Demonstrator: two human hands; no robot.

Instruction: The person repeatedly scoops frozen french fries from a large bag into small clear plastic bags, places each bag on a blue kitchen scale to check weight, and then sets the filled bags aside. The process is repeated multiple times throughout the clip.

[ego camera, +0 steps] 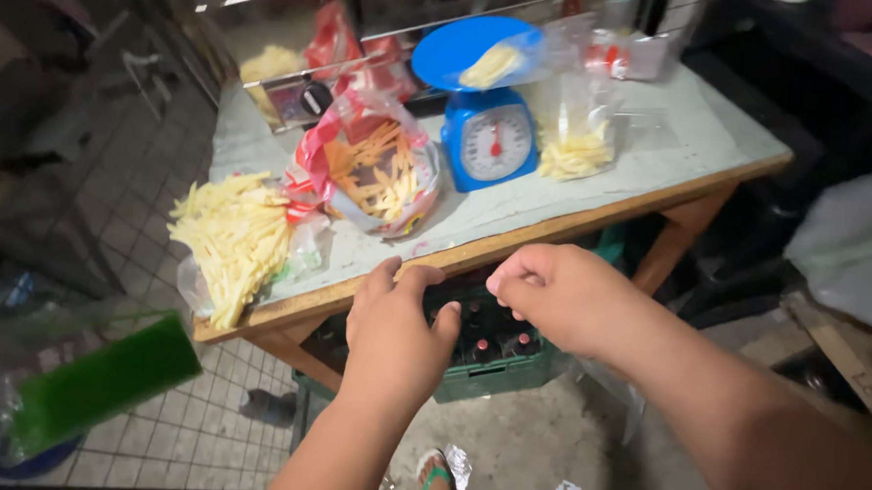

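Clear bag [576,124] of fries [572,155] beside scale [487,139]

clear fries bag [576,124], red-striped bag [376,164]

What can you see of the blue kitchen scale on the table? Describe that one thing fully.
The kitchen scale is blue plastic, with a round white dial facing the camera and a red needle pointing about straight up. Its round blue pan on top carries a clear bag of pale potato sticks. It stands upright towards the back of the table, with bags of sticks beside it. Neither hand touches it.
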